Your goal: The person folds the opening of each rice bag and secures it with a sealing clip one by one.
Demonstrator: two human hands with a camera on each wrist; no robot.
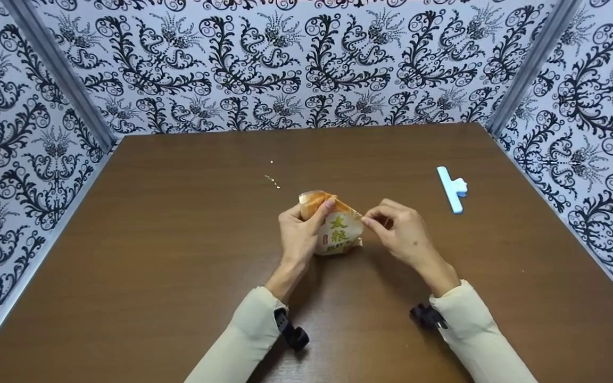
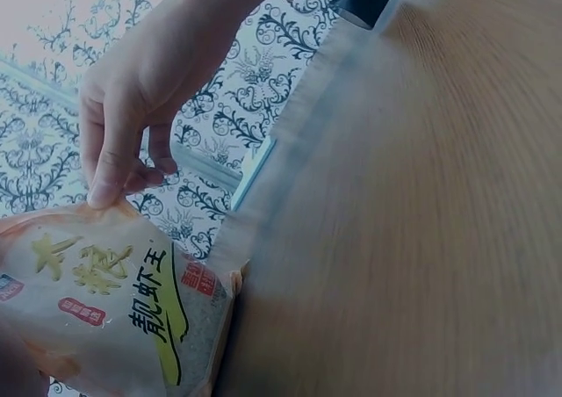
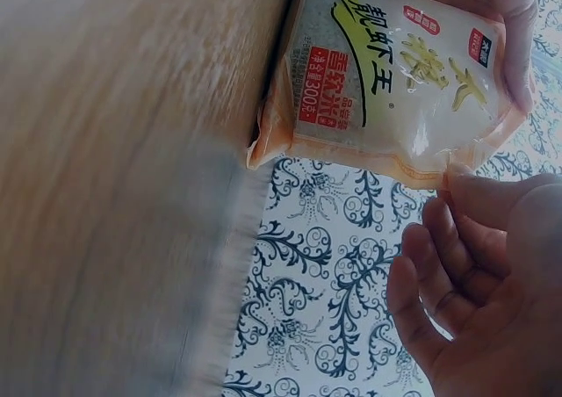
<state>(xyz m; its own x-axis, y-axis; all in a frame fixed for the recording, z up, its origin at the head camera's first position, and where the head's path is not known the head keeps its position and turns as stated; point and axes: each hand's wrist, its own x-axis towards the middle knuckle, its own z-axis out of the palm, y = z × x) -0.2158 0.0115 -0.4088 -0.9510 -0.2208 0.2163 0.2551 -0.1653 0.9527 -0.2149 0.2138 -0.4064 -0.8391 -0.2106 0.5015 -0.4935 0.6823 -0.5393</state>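
Observation:
A small plastic bag of rice (image 1: 341, 229), orange and white with printed characters, stands on the table in the middle of the head view. My left hand (image 1: 301, 229) grips its upper left side, thumb across the front. With thumb and forefinger my right hand (image 1: 402, 229) pinches the bag's right top edge, as the right wrist view also shows on the bag (image 3: 395, 81). In that view the other fingers (image 3: 430, 274) of my right hand are loosely bent. White grains show low inside the bag (image 2: 114, 309) in the left wrist view.
A light blue bag clip (image 1: 453, 190) lies on the brown table (image 1: 179, 223) to the right, beyond my right hand. A few pale grains (image 1: 273, 182) are scattered behind the bag. Patterned walls (image 1: 285, 64) enclose the table at the back and both sides.

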